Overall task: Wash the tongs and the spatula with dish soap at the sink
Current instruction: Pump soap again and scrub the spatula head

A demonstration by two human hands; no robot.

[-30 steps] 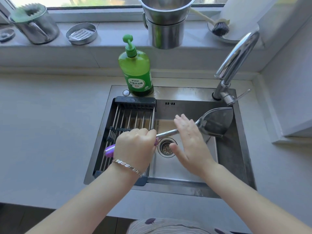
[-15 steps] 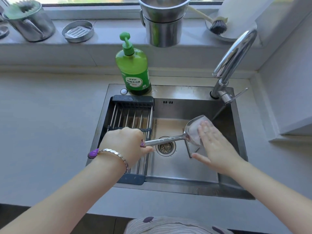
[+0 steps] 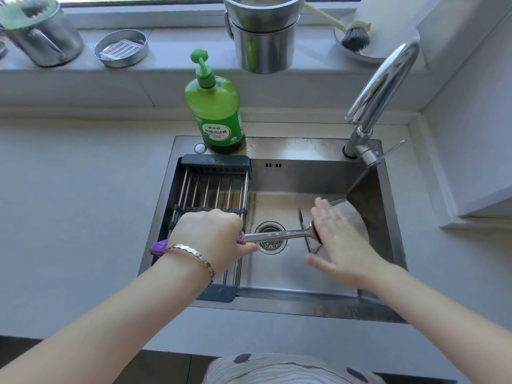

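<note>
A steel spatula [image 3: 279,235] with a purple handle lies level over the sink [image 3: 279,302], blade to the right. My left hand [image 3: 213,239] grips the purple handle above the drain rack. My right hand [image 3: 336,239] lies flat with straight fingers on the spatula's blade, hiding most of it. A thin metal piece [image 3: 304,230], possibly the tongs, lies on the sink floor under the blade. The green dish soap bottle [image 3: 214,106] stands on the sink's back rim.
A black-framed wire drain rack [image 3: 210,187] fills the sink's left part. The curved faucet [image 3: 379,95] rises at the back right. On the windowsill stand steel pots [image 3: 263,31], a dish brush [image 3: 353,34], a small tin [image 3: 121,48] and a lidded can [image 3: 38,34].
The spatula has come down from under the faucet into the basin. My right hand has slid from the shaft onto the blade and moves over it.
</note>
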